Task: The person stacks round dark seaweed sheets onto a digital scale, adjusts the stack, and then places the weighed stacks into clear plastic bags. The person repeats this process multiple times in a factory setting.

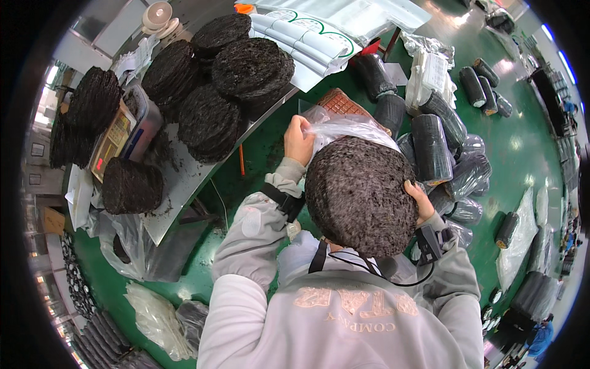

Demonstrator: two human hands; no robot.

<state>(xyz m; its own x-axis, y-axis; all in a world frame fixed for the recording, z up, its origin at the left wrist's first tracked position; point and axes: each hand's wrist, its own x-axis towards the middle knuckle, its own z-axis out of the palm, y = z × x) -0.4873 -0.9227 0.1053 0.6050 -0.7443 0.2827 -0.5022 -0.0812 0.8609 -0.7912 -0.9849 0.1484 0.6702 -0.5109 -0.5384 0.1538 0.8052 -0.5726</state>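
A thick round stack of dark dried seaweed [362, 196] stands before my chest, its flat face towards me. My left hand [298, 140] pinches the gathered edge of a clear plastic bag [355, 130] at the far side of the stack. The bag's film reaches across the stack's far rim; how much of the stack is inside it is hidden. On the near right side, my right hand [419, 203] holds the stack, thumb on its edge and the other fingers out of sight behind it. Just beyond the bag lies a reddish-brown woven mat or seat [345, 104].
A metal table [184, 180] at left carries several seaweed stacks [252, 68], a lit digital scale [113, 143] and a plastic tub [146, 110]. Printed plastic bags [309, 39] hang over its far end. Wrapped dark rolls [431, 147] pile up on the green floor [516, 152] at right.
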